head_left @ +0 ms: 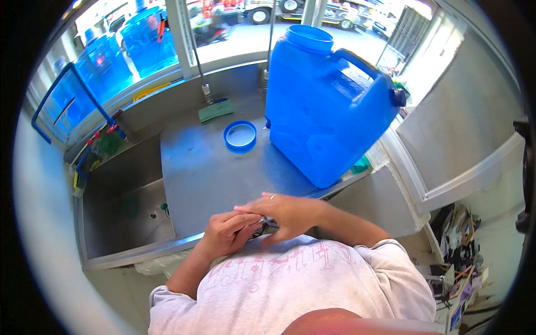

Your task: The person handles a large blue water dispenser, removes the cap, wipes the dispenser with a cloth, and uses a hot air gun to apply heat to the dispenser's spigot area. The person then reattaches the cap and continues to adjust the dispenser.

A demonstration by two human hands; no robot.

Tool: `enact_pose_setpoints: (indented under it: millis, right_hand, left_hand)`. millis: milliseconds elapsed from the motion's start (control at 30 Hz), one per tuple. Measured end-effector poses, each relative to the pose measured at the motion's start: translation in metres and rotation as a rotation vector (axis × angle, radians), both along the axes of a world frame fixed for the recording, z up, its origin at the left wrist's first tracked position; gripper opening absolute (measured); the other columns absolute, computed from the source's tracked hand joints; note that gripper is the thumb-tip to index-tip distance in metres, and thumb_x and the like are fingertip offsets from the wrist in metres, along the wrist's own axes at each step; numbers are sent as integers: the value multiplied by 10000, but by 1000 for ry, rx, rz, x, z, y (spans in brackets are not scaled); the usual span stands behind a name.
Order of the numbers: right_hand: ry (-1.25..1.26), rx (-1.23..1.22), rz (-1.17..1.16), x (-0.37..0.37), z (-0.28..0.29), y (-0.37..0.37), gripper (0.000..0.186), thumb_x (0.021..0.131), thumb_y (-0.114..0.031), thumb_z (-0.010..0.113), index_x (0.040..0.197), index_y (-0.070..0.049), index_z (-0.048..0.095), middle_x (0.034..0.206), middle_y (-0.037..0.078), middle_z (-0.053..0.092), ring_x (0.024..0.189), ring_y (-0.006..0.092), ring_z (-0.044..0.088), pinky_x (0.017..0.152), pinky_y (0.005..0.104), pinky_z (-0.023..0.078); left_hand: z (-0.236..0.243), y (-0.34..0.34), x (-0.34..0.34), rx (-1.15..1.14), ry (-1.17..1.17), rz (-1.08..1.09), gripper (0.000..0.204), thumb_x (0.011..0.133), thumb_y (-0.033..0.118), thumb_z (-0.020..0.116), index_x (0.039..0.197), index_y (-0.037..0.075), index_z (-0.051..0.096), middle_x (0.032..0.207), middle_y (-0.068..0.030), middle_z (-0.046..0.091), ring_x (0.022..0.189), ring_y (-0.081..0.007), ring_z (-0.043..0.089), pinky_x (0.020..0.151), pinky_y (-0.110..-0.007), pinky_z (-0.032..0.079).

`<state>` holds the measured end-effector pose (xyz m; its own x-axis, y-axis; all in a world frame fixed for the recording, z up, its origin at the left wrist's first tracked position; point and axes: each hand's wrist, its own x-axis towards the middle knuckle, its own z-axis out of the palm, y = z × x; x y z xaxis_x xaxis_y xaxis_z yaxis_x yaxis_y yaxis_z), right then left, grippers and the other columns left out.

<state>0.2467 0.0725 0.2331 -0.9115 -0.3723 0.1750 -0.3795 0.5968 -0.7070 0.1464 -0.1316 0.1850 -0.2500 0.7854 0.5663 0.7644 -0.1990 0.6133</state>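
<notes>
At the sink's front edge, just above my shirt, my left hand [229, 233] is closed round a small dark item [267, 222] that I cannot make out. My right hand [287, 215], with a ring on one finger, reaches over it, fingers stretched across the left fingertips and thumb spread downward, slightly blurred. Beyond them a large blue jerrycan [321, 111] stands upright and uncapped on the steel counter [192, 178]. A round blue cap [240, 142] lies on the counter to its left.
A steel sink basin [117, 218] is at left, brushes and bottles [106, 145] behind it. A green pad [215, 111] lies at the back. Blue water jugs [148, 42] stand beyond the window. A steel panel [463, 111] and cluttered items [458, 234] are at right.
</notes>
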Motion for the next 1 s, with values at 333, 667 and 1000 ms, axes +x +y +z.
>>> enact_pose_setpoints:
  millis: [333, 667, 1000]
  right_hand:
    - [8, -1028, -837, 71, -10, 62, 327, 970, -377, 646, 1048, -60, 675, 946, 47, 694, 810, 134, 635, 695, 312, 512]
    - [495, -1486, -755, 124, 36, 110, 612, 995, -514, 501, 1220, 45, 608, 1166, 187, 677, 1003, 289, 689, 918, 419, 546]
    - [640, -1104, -542, 144, 42, 175, 548, 949, -192, 494, 1411, 93, 420, 1350, 233, 559, 1201, 335, 603, 1048, 445, 499]
  left_hand:
    - [159, -101, -97, 875, 29, 106, 594, 847, 524, 742, 1177, 36, 665, 1138, -150, 696, 979, -282, 689, 829, -394, 564]
    - [131, -67, -106, 774, -52, 81, 588, 846, 504, 746, 1186, 32, 658, 1158, -148, 686, 1009, -272, 674, 858, -384, 549]
    - [116, -51, -91, 744, -61, 136, 584, 845, 483, 750, 1196, 27, 650, 1178, -146, 676, 1039, -262, 658, 886, -373, 535]
